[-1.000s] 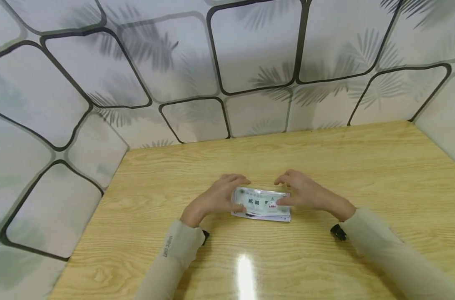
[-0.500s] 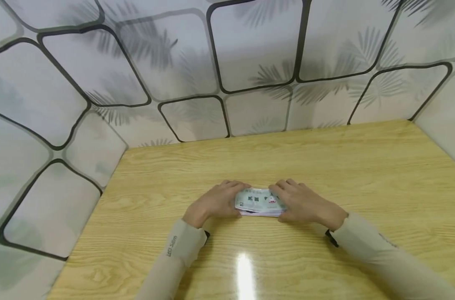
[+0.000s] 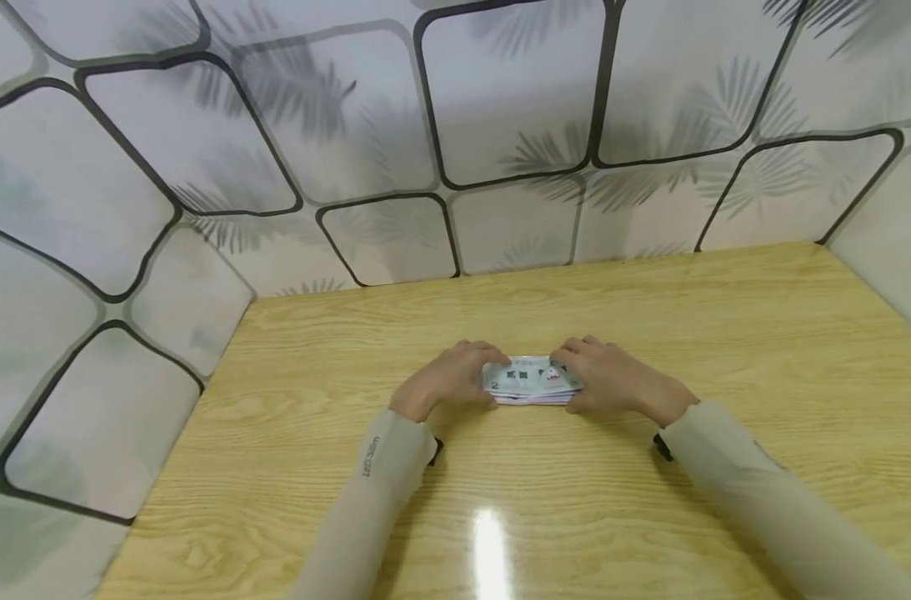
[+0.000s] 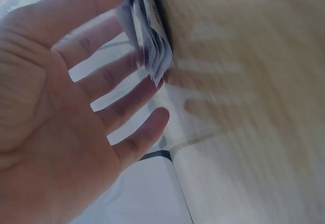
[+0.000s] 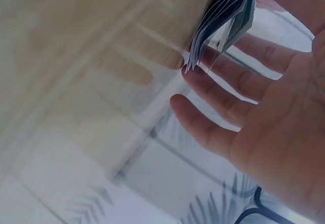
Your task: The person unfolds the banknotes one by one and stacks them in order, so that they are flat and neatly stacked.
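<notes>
A small stack of banknotes (image 3: 528, 380), the top one pale green with a 2 in its corner, lies flat between my two hands in the head view. My left hand (image 3: 455, 377) grips its left end, thumb on the near long edge and fingers at the far edge. The right hand (image 3: 614, 379) grips the other end in the same way. Seen from the left wrist, the stack's ends (image 4: 156, 51) fan slightly apart. In the right wrist view, the layered note ends (image 5: 218, 28) also show gaps, with the little finger (image 5: 198, 125) held away from them.
The wood-grain table (image 3: 365, 517) spreads around the hands, with a bright light reflection (image 3: 491, 550) near the front. Behind it and at the left stand pale walls (image 3: 515, 100) patterned with dark rounded outlines and leaves. Black straps (image 3: 662, 447) show at the cuffs.
Both hands have closed from loosely spread fingers onto the ends of the banknotes. The stack has moved away from the person, and its edges look more gathered.
</notes>
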`<action>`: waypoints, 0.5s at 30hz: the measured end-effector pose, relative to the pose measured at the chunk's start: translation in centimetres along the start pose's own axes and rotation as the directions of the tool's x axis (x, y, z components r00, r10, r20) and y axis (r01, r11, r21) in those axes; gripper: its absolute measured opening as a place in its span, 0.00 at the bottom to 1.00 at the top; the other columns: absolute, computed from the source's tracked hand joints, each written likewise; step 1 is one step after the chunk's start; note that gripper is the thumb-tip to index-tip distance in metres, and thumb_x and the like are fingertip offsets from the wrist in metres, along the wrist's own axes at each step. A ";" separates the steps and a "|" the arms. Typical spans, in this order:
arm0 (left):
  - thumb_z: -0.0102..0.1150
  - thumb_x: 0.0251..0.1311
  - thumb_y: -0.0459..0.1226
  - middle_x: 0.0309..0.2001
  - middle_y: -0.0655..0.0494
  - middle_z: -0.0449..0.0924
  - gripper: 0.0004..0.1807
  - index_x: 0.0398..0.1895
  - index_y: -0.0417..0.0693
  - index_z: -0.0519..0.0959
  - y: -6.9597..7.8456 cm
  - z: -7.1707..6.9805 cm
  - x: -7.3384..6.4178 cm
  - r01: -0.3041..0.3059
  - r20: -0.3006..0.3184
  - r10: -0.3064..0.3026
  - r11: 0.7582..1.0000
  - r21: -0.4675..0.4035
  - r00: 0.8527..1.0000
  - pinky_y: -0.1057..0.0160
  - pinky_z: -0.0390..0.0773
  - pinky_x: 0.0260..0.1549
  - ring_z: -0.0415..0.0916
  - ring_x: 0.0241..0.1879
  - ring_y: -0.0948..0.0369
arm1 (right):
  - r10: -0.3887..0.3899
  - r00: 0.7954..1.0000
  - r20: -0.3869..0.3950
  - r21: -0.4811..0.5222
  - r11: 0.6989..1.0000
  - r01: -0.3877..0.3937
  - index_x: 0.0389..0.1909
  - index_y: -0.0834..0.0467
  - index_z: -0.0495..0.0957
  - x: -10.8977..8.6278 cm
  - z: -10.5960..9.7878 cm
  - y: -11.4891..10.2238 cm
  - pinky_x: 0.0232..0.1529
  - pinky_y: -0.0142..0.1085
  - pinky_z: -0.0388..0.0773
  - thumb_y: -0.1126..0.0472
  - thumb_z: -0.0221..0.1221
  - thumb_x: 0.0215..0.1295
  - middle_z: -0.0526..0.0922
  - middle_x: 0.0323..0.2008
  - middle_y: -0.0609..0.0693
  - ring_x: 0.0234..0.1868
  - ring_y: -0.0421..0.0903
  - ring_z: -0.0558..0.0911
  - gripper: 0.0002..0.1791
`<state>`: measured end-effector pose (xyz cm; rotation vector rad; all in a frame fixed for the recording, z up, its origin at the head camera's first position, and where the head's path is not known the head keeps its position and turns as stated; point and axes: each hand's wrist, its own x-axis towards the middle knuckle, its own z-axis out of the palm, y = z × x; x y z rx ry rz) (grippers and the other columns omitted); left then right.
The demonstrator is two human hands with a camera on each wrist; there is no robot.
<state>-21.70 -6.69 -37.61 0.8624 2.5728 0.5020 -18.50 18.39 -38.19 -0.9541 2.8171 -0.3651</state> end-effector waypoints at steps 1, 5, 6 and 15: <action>0.76 0.57 0.36 0.71 0.49 0.68 0.33 0.67 0.47 0.76 0.0 -0.1 0.3 0.008 -0.001 -0.008 1.000 -0.003 1.000 0.43 0.60 0.70 0.62 0.69 0.48 | 0.000 1.000 0.000 -0.002 1.000 0.000 0.62 0.68 0.74 0.2 -0.1 0.3 0.52 0.63 0.77 0.59 0.74 0.57 0.75 0.58 0.66 0.57 0.66 0.75 0.34; 0.75 0.58 0.36 0.72 0.51 0.67 0.31 0.66 0.48 0.77 0.0 -0.4 1.3 0.045 -0.004 -0.045 0.999 -0.005 0.999 0.42 0.56 0.72 0.60 0.71 0.48 | 0.007 1.000 -0.001 0.002 1.000 -0.007 0.59 0.68 0.76 1.0 -0.2 1.3 0.54 0.61 0.76 0.59 0.74 0.58 0.76 0.58 0.66 0.56 0.65 0.76 0.31; 0.74 0.59 0.36 0.73 0.51 0.66 0.31 0.67 0.48 0.77 -0.1 -0.5 1.5 0.054 -0.002 -0.054 0.999 -0.007 0.999 0.44 0.56 0.72 0.59 0.71 0.49 | 0.003 1.000 -0.002 0.004 1.000 -0.003 0.59 0.68 0.76 1.1 -0.2 1.4 0.54 0.60 0.76 0.59 0.74 0.58 0.76 0.57 0.66 0.55 0.65 0.76 0.31; 0.69 0.65 0.45 0.76 0.46 0.59 0.33 0.71 0.48 0.72 -1.3 -0.5 0.9 0.069 -0.071 -0.070 0.998 -0.012 0.995 0.40 0.58 0.70 0.55 0.74 0.44 | 0.041 0.998 -0.044 0.085 0.996 -0.037 0.66 0.71 0.69 0.0 -0.4 2.8 0.60 0.68 0.67 0.52 0.67 0.68 0.69 0.64 0.72 0.63 0.72 0.69 0.36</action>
